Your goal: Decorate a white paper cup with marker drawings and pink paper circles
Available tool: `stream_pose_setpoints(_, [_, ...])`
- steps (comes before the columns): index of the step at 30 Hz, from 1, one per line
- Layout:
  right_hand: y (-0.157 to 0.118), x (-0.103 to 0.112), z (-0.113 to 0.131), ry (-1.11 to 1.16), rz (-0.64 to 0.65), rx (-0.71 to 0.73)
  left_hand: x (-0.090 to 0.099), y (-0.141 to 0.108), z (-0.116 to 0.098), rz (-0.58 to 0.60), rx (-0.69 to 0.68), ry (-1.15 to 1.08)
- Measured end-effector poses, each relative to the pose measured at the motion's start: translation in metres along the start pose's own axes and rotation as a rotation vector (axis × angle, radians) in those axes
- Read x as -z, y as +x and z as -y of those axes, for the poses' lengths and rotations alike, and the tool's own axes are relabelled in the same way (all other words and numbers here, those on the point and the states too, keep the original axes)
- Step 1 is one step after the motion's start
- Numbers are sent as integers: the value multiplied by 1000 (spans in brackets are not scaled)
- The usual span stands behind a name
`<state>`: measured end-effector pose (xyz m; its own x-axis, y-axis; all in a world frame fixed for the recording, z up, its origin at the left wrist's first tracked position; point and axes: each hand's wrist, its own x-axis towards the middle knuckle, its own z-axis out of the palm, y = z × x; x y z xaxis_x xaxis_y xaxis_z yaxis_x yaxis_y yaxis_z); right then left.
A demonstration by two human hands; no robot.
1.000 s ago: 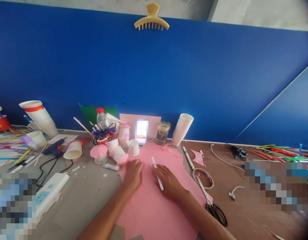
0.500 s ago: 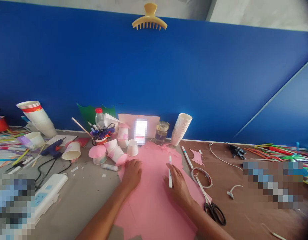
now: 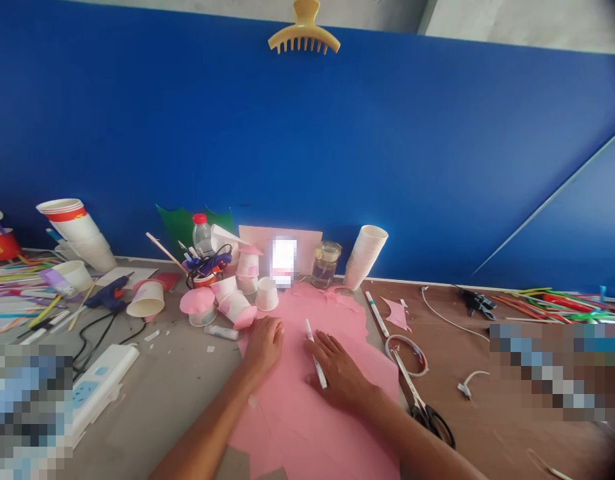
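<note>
A white marker (image 3: 319,375) is held in my right hand (image 3: 340,373), its upper end sticking out past the thumb side. That hand lies low over a large pink paper sheet (image 3: 287,427), its fingers stretched over the surface. My left hand (image 3: 264,343) rests on the left edge of the same paper, fingers bent and nothing visible in them. Close beyond it are paper cups with pink paper on them (image 3: 236,309) and a plain white cup (image 3: 267,295). Black-handled scissors (image 3: 427,417) and a tape roll (image 3: 407,355) lie to the right of the paper.
A blue partition (image 3: 307,133) closes off the back. Along it stand a bright phone screen (image 3: 284,260), a glass jar (image 3: 326,264) and stacked cups (image 3: 366,257). A glue gun (image 3: 107,293) and power strip (image 3: 100,380) lie left; another marker (image 3: 377,313) lies right.
My right hand has moved left over the pink paper with the marker, which now tilts the other way. My left hand has hardly moved. The view has shifted slightly.
</note>
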<state>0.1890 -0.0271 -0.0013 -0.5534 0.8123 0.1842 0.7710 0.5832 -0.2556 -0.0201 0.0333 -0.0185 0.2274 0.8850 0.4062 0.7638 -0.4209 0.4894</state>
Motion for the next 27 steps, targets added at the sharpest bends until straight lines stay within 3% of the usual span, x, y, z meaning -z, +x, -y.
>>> stream_pose_setpoints(6, [22,24,-40,20,81,142,2,0,-2,24,-16,21])
stream_pose_setpoints(11, [26,19,-57,28,-115,37,5,0,-8,78,-46,49])
stream_pose_setpoints(16, [28,7,-55,28,-269,-110,6,-3,-13,111,-65,72])
stream_pose_setpoints(22, [46,-2,-49,39,-338,-95,-1,-11,-9,163,-160,127])
stream_pose_setpoints(27, [57,-19,-33,74,-339,-55,-3,-11,-9,173,-152,116])
